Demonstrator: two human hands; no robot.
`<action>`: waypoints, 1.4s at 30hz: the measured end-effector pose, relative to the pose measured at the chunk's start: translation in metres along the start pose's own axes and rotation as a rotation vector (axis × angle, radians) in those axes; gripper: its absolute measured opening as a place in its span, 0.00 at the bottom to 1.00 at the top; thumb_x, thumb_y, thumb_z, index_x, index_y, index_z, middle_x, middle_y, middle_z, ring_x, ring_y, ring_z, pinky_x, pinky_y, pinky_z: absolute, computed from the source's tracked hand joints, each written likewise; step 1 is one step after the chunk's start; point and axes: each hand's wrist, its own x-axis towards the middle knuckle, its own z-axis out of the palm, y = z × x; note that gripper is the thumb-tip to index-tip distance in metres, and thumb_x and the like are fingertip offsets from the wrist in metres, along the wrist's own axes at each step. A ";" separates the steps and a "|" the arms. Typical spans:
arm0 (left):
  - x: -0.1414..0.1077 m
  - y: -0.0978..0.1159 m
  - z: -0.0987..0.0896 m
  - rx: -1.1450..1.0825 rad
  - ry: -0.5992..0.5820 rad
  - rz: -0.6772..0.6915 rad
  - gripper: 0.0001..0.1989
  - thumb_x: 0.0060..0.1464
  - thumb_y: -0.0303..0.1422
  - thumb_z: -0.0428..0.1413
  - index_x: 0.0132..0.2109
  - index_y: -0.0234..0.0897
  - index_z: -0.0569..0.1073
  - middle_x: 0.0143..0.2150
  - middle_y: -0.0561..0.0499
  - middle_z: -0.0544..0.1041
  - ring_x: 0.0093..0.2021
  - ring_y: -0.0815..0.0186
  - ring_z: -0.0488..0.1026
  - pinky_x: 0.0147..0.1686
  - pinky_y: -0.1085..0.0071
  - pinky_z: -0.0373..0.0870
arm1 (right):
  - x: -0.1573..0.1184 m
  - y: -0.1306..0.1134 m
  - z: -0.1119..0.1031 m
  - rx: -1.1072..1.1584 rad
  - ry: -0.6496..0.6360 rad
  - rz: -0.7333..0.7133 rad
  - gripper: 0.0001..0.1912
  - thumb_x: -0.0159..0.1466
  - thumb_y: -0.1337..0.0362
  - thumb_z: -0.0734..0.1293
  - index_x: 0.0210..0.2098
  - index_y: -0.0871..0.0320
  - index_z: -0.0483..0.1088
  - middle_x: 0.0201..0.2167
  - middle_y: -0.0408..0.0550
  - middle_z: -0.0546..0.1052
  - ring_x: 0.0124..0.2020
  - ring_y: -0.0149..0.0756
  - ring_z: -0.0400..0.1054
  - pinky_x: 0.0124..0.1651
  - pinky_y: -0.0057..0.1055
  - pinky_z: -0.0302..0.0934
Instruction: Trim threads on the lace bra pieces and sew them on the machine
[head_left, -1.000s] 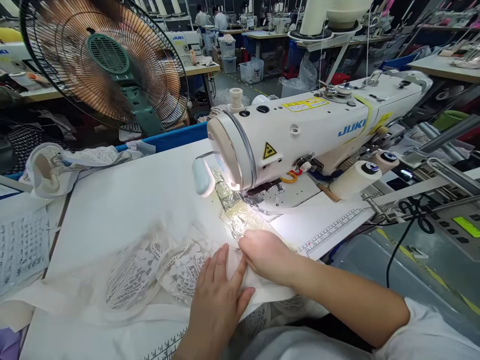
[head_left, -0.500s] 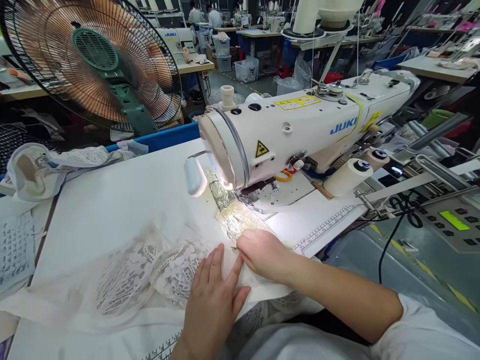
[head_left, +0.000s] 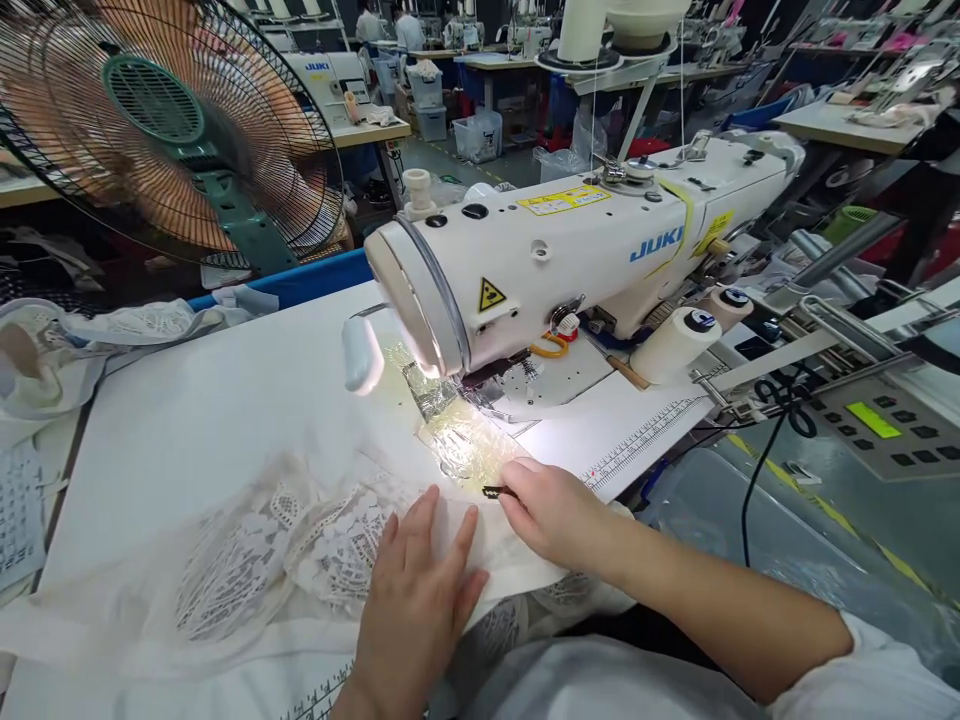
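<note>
My right hand [head_left: 556, 512] is closed on a small dark razor blade [head_left: 495, 492], whose slotted end pokes out past the fingertips. The blade is over the pale fabric, just in front of the shiny clear-taped patch [head_left: 461, 440] by the needle area. My left hand [head_left: 420, 580] lies flat with its fingers spread on a white lace garment [head_left: 337, 545], left of the blade. Two lace cups of the garment spread out leftward on the table. Over the taped patch reaches the head of a white sewing machine [head_left: 510, 270].
A large fan [head_left: 157, 110] stands at the back left. More lace pieces [head_left: 142, 325] lie at the table's left edge. Thread cones [head_left: 679, 340], orange-handled scissors [head_left: 551, 346] and a control panel [head_left: 874, 425] are on the right. Other people work far back.
My right hand has shifted slightly right relative to the fabric, and the razor blade now shows clearly. My left hand stays flat on the lace garment. The whole view has shifted a little.
</note>
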 end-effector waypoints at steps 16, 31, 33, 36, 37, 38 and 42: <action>0.002 0.029 0.017 -0.057 -0.067 -0.125 0.19 0.57 0.40 0.51 0.52 0.36 0.72 0.52 0.33 0.69 0.53 0.48 0.67 0.47 0.56 0.71 | 0.015 0.003 0.017 -0.124 0.067 -0.062 0.08 0.61 0.69 0.62 0.26 0.59 0.67 0.28 0.47 0.70 0.33 0.38 0.62 0.30 0.32 0.52; -0.001 0.028 0.021 -0.057 -0.097 -0.112 0.23 0.57 0.39 0.52 0.58 0.38 0.66 0.54 0.33 0.66 0.54 0.47 0.65 0.49 0.54 0.69 | 0.006 0.012 -0.004 -0.213 -0.007 -0.144 0.07 0.60 0.72 0.63 0.26 0.60 0.67 0.27 0.47 0.70 0.31 0.38 0.61 0.29 0.32 0.52; -0.001 0.028 0.020 -0.059 -0.097 -0.112 0.22 0.57 0.39 0.52 0.57 0.38 0.67 0.54 0.33 0.65 0.54 0.47 0.65 0.49 0.54 0.69 | 0.011 0.008 0.000 -0.193 -0.004 -0.153 0.06 0.60 0.71 0.63 0.26 0.60 0.67 0.27 0.47 0.70 0.31 0.38 0.62 0.30 0.32 0.53; 0.000 0.028 0.020 -0.063 -0.095 -0.112 0.21 0.57 0.39 0.52 0.56 0.37 0.68 0.54 0.32 0.65 0.54 0.46 0.65 0.49 0.53 0.69 | 0.015 0.007 0.005 -0.202 -0.020 -0.166 0.06 0.60 0.71 0.63 0.27 0.60 0.67 0.28 0.47 0.71 0.32 0.37 0.62 0.31 0.32 0.53; 0.000 0.028 0.019 -0.067 -0.097 -0.117 0.21 0.57 0.38 0.52 0.57 0.37 0.68 0.54 0.32 0.65 0.54 0.46 0.65 0.49 0.53 0.69 | 0.015 0.008 0.005 -0.210 -0.029 -0.168 0.06 0.60 0.71 0.63 0.27 0.59 0.67 0.28 0.47 0.71 0.32 0.37 0.62 0.31 0.32 0.52; 0.000 0.028 0.019 -0.072 -0.102 -0.125 0.22 0.57 0.38 0.51 0.57 0.38 0.68 0.54 0.33 0.65 0.55 0.47 0.65 0.49 0.53 0.69 | 0.013 0.011 0.004 -0.220 -0.037 -0.166 0.05 0.60 0.71 0.63 0.27 0.59 0.67 0.28 0.48 0.71 0.32 0.38 0.62 0.30 0.32 0.52; 0.002 0.028 0.018 -0.102 -0.107 -0.137 0.22 0.57 0.38 0.51 0.57 0.38 0.67 0.54 0.33 0.66 0.54 0.47 0.65 0.49 0.53 0.69 | -0.003 0.023 -0.008 -0.257 -0.057 -0.117 0.07 0.59 0.73 0.62 0.25 0.60 0.67 0.26 0.47 0.70 0.29 0.37 0.61 0.28 0.32 0.49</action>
